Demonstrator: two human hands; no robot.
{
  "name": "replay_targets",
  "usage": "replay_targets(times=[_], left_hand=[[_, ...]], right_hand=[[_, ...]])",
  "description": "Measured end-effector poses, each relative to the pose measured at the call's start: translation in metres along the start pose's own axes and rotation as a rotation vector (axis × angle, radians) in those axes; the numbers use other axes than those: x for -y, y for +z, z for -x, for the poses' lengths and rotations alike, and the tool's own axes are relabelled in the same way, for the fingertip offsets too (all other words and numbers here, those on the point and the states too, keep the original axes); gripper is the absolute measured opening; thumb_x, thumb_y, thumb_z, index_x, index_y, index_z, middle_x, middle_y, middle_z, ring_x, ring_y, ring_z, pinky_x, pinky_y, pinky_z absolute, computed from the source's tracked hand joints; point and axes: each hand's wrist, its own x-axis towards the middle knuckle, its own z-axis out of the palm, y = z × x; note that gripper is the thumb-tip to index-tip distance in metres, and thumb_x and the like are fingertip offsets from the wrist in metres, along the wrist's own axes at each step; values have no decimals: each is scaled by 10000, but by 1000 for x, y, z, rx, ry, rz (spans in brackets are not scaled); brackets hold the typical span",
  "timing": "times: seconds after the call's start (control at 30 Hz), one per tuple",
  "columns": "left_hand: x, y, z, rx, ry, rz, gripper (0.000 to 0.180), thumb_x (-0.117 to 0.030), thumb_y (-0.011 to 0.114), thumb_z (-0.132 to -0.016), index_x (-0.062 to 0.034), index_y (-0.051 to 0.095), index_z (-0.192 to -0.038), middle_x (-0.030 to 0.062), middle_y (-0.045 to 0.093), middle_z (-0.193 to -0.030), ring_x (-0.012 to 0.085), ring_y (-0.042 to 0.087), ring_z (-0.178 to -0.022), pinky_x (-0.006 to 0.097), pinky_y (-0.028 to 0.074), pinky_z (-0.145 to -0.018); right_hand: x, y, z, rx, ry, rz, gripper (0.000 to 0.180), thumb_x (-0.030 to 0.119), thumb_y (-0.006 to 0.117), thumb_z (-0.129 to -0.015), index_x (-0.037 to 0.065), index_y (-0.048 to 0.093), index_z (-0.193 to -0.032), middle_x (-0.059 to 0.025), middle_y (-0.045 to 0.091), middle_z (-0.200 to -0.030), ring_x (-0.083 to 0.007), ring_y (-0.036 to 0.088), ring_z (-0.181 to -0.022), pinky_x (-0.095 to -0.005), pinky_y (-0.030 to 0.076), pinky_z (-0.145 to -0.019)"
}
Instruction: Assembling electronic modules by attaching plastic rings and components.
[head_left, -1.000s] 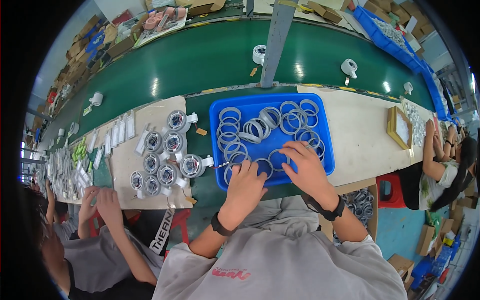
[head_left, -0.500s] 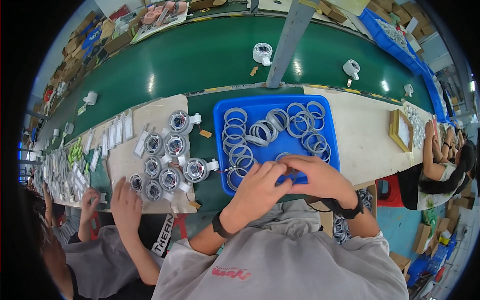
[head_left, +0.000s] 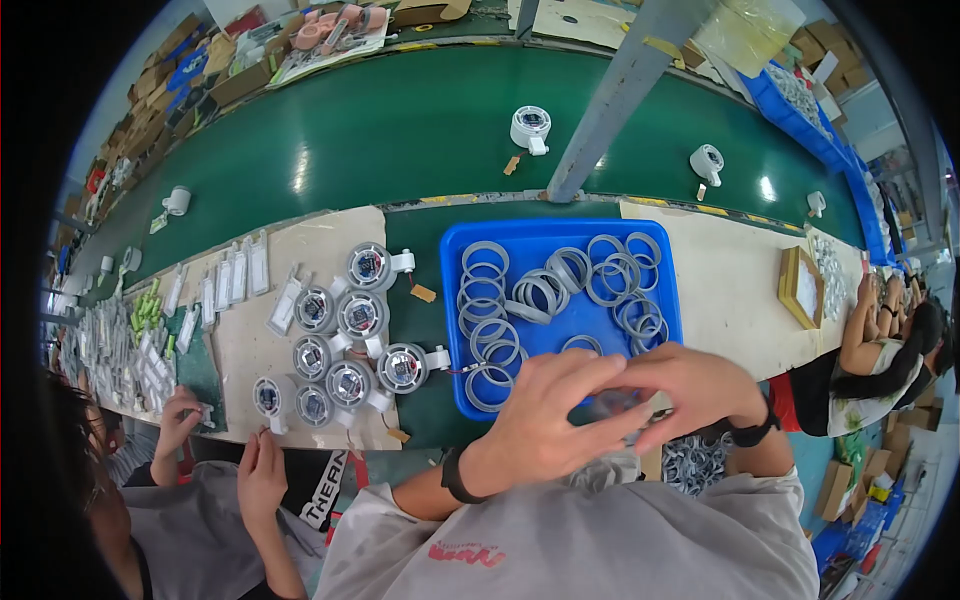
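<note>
My left hand (head_left: 545,415) and my right hand (head_left: 695,395) meet above the near edge of a blue tray (head_left: 560,228). Their fingers curl around a small grey piece (head_left: 617,402), which looks like a ring; blur and the fingers hide most of it. Inside the tray, grey rings (head_left: 485,290) lie in overlapping rows along the left and right sides. A further cluster of rings (head_left: 535,292) sits in the middle, and a single ring (head_left: 583,345) lies close to my fingers.
Left of the tray stand several round white lamp-like housings (head_left: 362,315) with circuit boards. A co-worker's hand (head_left: 262,475) is beside them. Behind the tray runs a green conveyor (head_left: 400,120), with a slanted metal post (head_left: 610,110) in front. A yellow-edged box (head_left: 800,285) stands at right.
My hands have moved right and toward my body, still together around the small piece. The view has shifted slightly, and the co-worker's hand at left has lowered.
</note>
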Motion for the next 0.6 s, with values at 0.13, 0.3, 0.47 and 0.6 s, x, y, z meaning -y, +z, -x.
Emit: replay_targets(times=[0.13,0.3,0.47,0.6], left_hand=[[10,-17,10,-116,-180,-51,350,-179,721,-709,-37,603,-1006,211,429,-1238,335,495,-1039,407,438,-821],[23,-24,29,-342,-334,-125,295,-48,621,-733,0,555,-1016,208,473,-1156,294,552,-922,375,468,-768],[16,-32,35,-578,-239,-224,199,-64,526,-805,-20,491,-996,180,468,-1075,254,542,-810,374,462,-758],[10,-38,49,-587,-346,-236,245,-52,536,-760,-29,503,-1001,187,491,-1023,294,531,-865,392,433,-730]], right_hand=[[14,-49,17,-194,-43,228,635,244,795,-692,13,534,-1222,-125,631,-1024,-227,636,-825,-322,510,-704],[45,-50,-64,-170,-253,343,575,233,696,-775,38,501,-1279,-154,571,-1197,-315,588,-1019,-366,476,-853],[-20,-82,-203,-533,-116,634,443,166,599,-828,78,497,-1250,-204,533,-1122,-368,566,-988,-431,465,-841],[-99,-129,-282,-996,325,832,310,153,517,-855,82,574,-1151,-240,509,-1128,-444,535,-1003,-546,447,-830]])
